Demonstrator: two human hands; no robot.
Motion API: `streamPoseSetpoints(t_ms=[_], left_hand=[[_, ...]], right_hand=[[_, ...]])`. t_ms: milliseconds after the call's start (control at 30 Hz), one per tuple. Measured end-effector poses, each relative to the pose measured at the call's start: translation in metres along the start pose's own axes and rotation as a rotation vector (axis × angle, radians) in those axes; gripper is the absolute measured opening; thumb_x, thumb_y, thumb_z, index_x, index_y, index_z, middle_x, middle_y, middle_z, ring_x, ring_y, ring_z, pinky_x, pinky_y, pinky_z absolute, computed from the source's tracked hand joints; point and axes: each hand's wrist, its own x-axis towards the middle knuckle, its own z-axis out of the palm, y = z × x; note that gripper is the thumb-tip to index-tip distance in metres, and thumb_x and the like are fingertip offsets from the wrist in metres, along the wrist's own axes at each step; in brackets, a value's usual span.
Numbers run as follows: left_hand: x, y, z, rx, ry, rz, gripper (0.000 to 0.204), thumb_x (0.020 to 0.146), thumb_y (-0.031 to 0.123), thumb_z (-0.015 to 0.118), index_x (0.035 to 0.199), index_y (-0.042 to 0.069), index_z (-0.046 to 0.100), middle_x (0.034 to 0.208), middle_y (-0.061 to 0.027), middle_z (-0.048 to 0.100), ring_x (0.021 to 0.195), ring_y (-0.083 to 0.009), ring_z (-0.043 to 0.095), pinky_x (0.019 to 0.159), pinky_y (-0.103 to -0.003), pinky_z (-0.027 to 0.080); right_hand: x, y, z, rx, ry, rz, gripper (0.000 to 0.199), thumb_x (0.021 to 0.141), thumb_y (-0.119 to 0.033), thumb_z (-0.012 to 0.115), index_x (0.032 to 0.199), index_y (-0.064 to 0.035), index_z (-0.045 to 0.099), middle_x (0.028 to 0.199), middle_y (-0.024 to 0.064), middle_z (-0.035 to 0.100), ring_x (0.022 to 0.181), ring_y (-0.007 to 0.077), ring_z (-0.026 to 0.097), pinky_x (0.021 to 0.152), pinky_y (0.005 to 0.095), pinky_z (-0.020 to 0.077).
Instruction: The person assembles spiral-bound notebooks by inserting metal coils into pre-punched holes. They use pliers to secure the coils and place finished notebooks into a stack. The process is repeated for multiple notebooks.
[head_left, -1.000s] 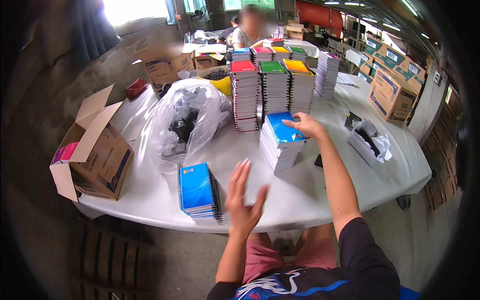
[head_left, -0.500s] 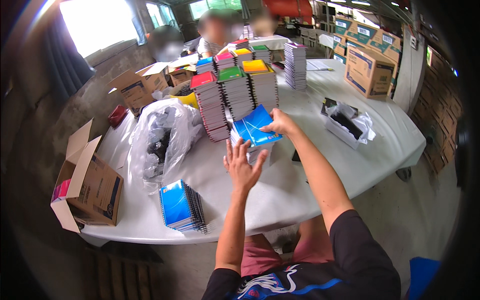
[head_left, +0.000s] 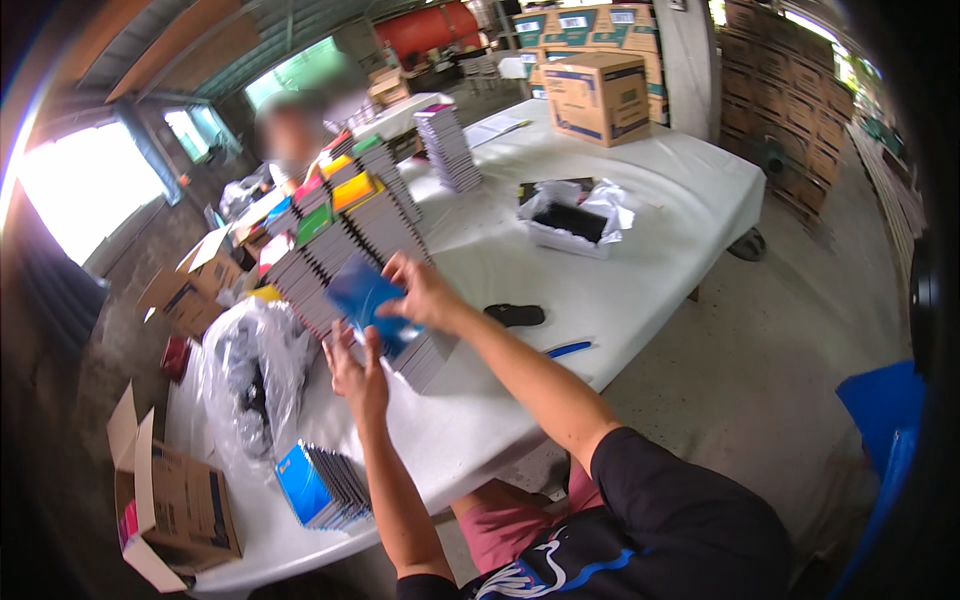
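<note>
A blue plastic-looking cover sheet (head_left: 362,290), smeared by motion, is held up in my right hand (head_left: 428,295), thumb on its face and fingers at its far edge. At its lower left edge my left hand (head_left: 355,378) is open, thumb and fingers apart. A stack of white pages (head_left: 428,362) lies just under the cover. Directly behind stand tall stacks of wire-bound notebooks, with green (head_left: 314,225) and yellow (head_left: 353,190) covers on top. A shorter stack of blue notebooks (head_left: 305,487) sits on the table left of my left forearm.
A clear plastic bag (head_left: 250,375) with dark contents and an open cardboard box (head_left: 185,500) stand at the left. Towards the right are a white tray of black pieces (head_left: 570,228), a dark flat object (head_left: 515,315), a blue tool (head_left: 570,349) and a closed carton (head_left: 598,100). Another person (head_left: 285,150) is across the table.
The view has swung right and tilted. The blue cover has been raised from lying on the page stack to a steeper tilt in my right hand. My left hand stays close by its edge.
</note>
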Motion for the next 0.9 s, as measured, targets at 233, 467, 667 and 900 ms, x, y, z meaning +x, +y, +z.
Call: streamPoseSetpoints(t_ms=[233, 467, 667, 900], left_hand=[[-0.053, 0.02, -0.035, -0.167, -0.111, 0.22, 0.022, 0.085, 0.002, 0.058, 0.107, 0.005, 0.052, 0.094, -0.009, 0.06, 0.09, -0.0222, 0.058, 0.091, -0.034, 0.039], [-0.128, -0.014, -0.029, 0.494, -0.612, 0.428, 0.018, 0.083, 0.008, 0.056, 0.099, 0.016, 0.059, 0.085, -0.0002, 0.06, 0.086, -0.0169, 0.059, 0.101, -0.057, 0.014], [-0.144, -0.019, -0.031, 0.516, -0.621, 0.283, 0.022, 0.084, 0.01, 0.054, 0.102, 0.021, 0.058, 0.092, 0.0036, 0.056, 0.1, -0.0181, 0.052, 0.095, -0.072, 0.014], [-0.15, -0.03, -0.023, 0.483, -0.493, 0.322, 0.034, 0.075, 0.032, 0.068, 0.106, 0.021, 0.059, 0.093, 0.0001, 0.056, 0.097, -0.0212, 0.051, 0.086, -0.055, 0.03]], right_hand=[[-0.051, 0.01, -0.087, 0.091, -0.148, -0.122, 0.038, 0.08, -0.023, 0.071, 0.112, -0.0078, 0.055, 0.091, 0.0049, 0.061, 0.084, 0.0134, 0.059, 0.074, 0.0282, 0.0505], [-0.033, 0.145, -0.371, -0.875, 1.106, 0.464, 0.076, 0.069, -0.034, 0.074, 0.134, -0.0133, 0.039, 0.131, 0.0148, 0.046, 0.122, 0.0329, 0.043, 0.101, 0.0434, 0.0362], [-0.049, 0.19, -0.367, 0.199, 0.693, 0.875, 0.073, 0.062, -0.053, 0.073, 0.118, -0.0093, 0.054, 0.116, 0.0112, 0.055, 0.103, 0.0273, 0.053, 0.094, 0.0487, 0.037], [-0.025, 0.28, -0.401, 0.207, 0.679, 0.591, 0.042, 0.068, -0.03, 0.068, 0.1, -0.0044, 0.06, 0.078, 0.0092, 0.061, 0.068, 0.0244, 0.06, 0.063, 0.0404, 0.0499]])
